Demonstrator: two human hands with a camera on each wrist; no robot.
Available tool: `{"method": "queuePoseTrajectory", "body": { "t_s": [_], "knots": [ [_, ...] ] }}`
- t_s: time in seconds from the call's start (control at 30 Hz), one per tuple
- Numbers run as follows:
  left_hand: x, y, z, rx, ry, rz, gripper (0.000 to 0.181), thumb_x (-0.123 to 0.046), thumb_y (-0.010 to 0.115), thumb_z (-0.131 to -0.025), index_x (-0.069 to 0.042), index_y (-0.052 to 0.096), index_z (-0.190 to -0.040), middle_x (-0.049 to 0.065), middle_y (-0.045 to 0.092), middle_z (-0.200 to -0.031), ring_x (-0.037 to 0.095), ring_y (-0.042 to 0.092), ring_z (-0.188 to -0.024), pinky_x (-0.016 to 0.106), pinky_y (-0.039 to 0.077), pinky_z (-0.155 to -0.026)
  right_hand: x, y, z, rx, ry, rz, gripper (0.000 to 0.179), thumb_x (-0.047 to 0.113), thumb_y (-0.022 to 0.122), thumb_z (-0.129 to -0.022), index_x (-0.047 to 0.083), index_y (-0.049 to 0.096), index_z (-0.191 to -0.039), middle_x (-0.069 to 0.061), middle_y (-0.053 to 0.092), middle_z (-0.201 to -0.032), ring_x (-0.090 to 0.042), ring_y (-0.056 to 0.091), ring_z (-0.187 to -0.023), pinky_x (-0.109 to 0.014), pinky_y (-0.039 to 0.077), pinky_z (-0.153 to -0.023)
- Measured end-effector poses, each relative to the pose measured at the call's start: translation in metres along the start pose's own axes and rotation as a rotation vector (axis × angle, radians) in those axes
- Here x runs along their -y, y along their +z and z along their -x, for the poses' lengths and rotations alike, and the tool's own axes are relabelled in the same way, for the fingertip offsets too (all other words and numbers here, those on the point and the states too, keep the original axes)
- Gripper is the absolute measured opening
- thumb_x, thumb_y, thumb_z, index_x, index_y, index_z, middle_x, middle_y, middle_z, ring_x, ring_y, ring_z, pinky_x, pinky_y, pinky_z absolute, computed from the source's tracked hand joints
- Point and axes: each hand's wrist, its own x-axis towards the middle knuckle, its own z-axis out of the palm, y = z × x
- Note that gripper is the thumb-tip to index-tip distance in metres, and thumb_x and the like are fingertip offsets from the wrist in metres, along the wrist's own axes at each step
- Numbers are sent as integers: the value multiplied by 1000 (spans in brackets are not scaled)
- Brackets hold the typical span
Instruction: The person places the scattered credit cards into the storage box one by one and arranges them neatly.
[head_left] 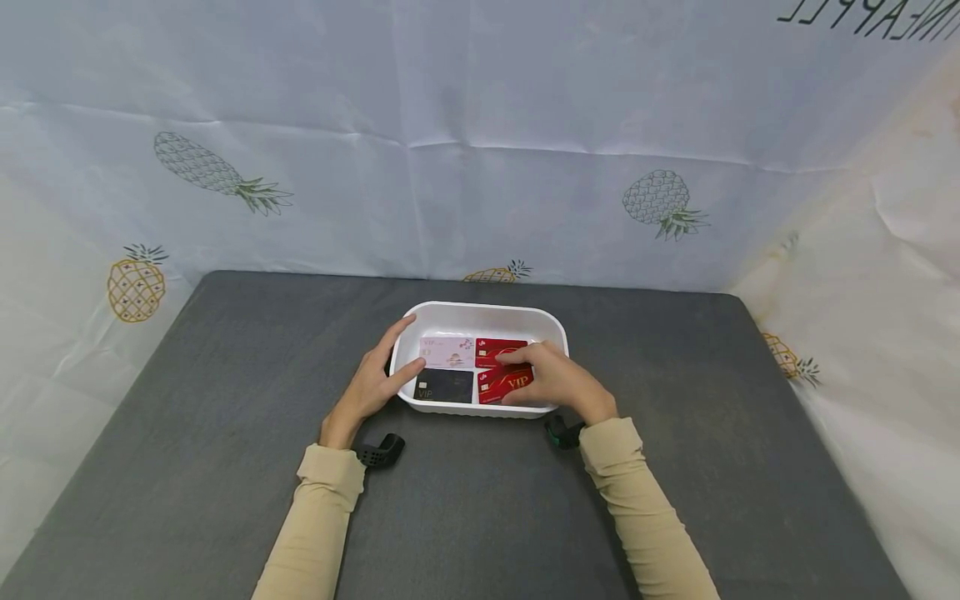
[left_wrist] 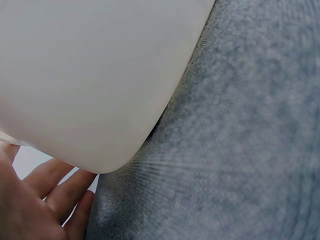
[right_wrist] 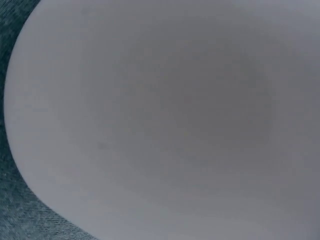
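Observation:
A white tray [head_left: 489, 410] holds a pale pink card [head_left: 442, 352], a black VIP card [head_left: 442, 386] and two red cards. My left hand [head_left: 371, 379] grips the tray's left end, thumb over the rim and the other fingers along the outside. The left wrist view shows those fingers beside the smooth tray wall [left_wrist: 100, 90]. Inside the tray, my right hand [head_left: 558, 377] spans the nearer red VIP card [head_left: 498, 385] between thumb and index finger. The index fingertip overlaps the farther red card [head_left: 491, 348]. Only the white tray wall [right_wrist: 175, 125] fills most of the right wrist view.
The tray stands on a dark grey table [head_left: 480, 500]. Behind it hangs a white cloth [head_left: 450, 208] printed with pineapples. Black wrist straps [head_left: 382, 450] sit at both wrists, below tan sleeves [head_left: 318, 500].

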Motion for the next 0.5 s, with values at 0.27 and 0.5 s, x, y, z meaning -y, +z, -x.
{"method": "queuePoseTrajectory", "body": {
  "t_s": [0.27,0.5],
  "knots": [
    [0,0,0,0,-6,1,74,-32,64,-94,-19,32,-161,20,41,-160,40,48,-140,65,33,-117,1,3,0,-7,-5,18,59,19,88,-80,2,68,-133,-12,72,-129,-24,63,-112,-42,56,-98],
    [1,0,0,0,-8,2,74,-32,64,-94,-19,32,-161,19,41,-161,40,47,-141,66,32,-117,0,5,-1,-21,-47,58,58,18,88,-80,-1,68,-131,-14,73,-126,-23,67,-108,-41,57,-96]
  ]
}}
